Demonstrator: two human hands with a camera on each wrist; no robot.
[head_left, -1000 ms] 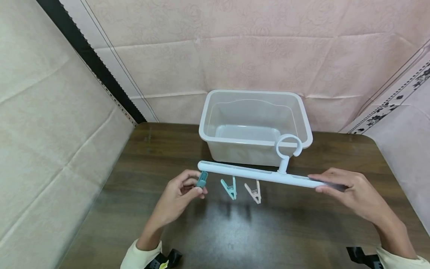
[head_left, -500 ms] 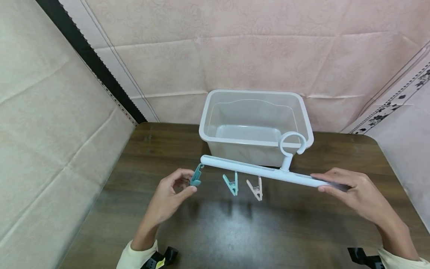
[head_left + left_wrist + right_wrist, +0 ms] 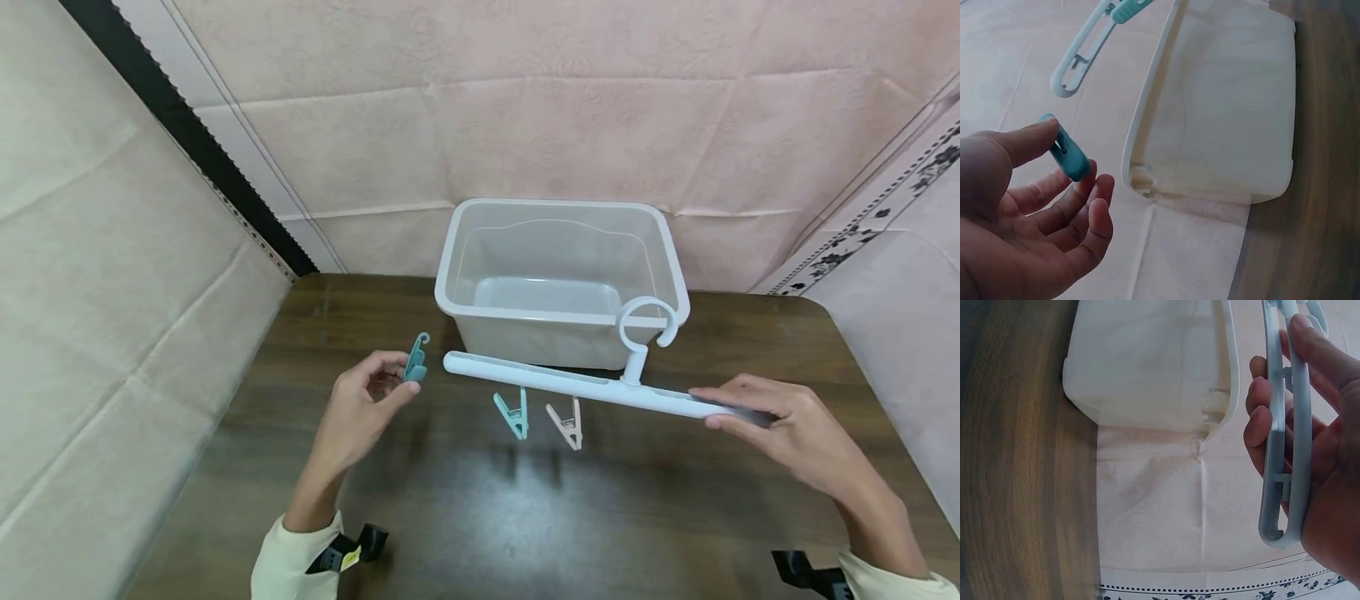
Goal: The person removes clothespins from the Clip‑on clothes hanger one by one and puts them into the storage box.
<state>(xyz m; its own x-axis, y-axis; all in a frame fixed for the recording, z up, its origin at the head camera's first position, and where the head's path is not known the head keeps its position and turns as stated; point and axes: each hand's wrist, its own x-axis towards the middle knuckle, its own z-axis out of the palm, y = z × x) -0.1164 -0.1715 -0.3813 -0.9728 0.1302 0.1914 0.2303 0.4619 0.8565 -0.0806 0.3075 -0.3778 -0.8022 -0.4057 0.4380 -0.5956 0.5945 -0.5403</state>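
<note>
In the head view my left hand (image 3: 360, 408) pinches a dark teal clothespin (image 3: 415, 360) between thumb and fingers, its small hook pointing up. The clothespin is apart from the left end of a pale blue hanger (image 3: 555, 379). My right hand (image 3: 787, 429) grips that hanger by its right end and holds it up over the table, with its round hook upward. A light teal clothespin (image 3: 514, 414) and a pale pink clothespin (image 3: 567, 425) hang from the bar. The left wrist view shows the dark teal clothespin (image 3: 1069, 153) under the thumb, just off the hanger's rounded end (image 3: 1066, 84).
Behind the hanger a translucent white bin (image 3: 562, 321) stands at the back of the brown wooden table (image 3: 570, 533). Pale cloth (image 3: 585, 133) covers the wall behind it, and more cloth lines the left and right sides. Black cameras are strapped at both wrists.
My left hand has moved left and away from the hanger's end, taking the dark teal clothespin off the bar. The hanger has shifted only slightly, still in my right hand.
</note>
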